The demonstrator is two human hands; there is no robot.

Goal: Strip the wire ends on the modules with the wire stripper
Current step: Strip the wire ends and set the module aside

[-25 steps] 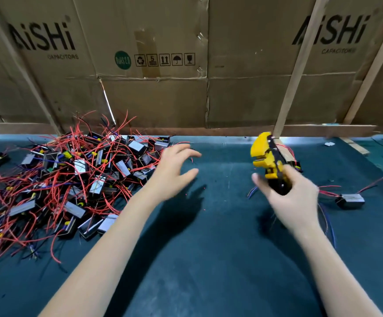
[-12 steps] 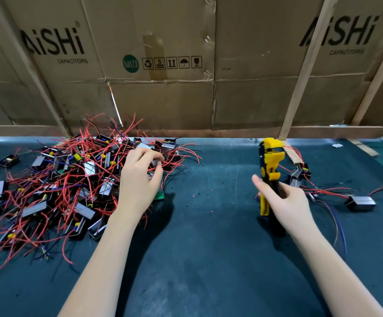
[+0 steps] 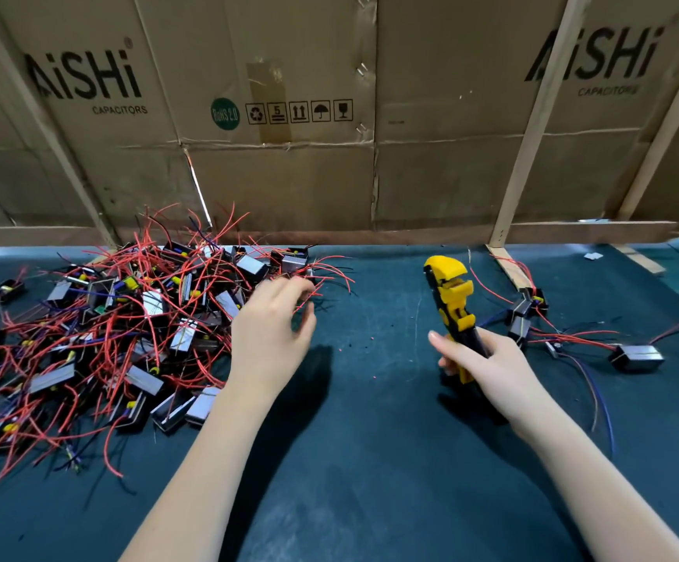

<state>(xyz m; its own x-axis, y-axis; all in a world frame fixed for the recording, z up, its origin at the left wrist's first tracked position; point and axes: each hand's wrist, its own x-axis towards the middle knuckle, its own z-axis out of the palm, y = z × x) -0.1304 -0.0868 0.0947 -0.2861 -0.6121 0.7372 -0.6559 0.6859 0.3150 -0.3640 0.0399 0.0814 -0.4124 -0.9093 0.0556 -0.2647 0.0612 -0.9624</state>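
Since 0.5 s ago, left hand (image 3: 269,330) slid to the right edge of the module pile (image 3: 119,330), fingers curled among red wires; can't tell if it pinches one. Right hand (image 3: 488,361) grips wire stripper (image 3: 453,310) upright over tabletop (image 3: 354,460). Best: isolate one module w/ free leads before lifting.

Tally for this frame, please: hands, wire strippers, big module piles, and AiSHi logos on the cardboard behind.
hands: 2, left hand and right hand
wire stripper: 1
big module pile: 1, modules in it too tangled to count
AiSHi logos: 2
Total: 6
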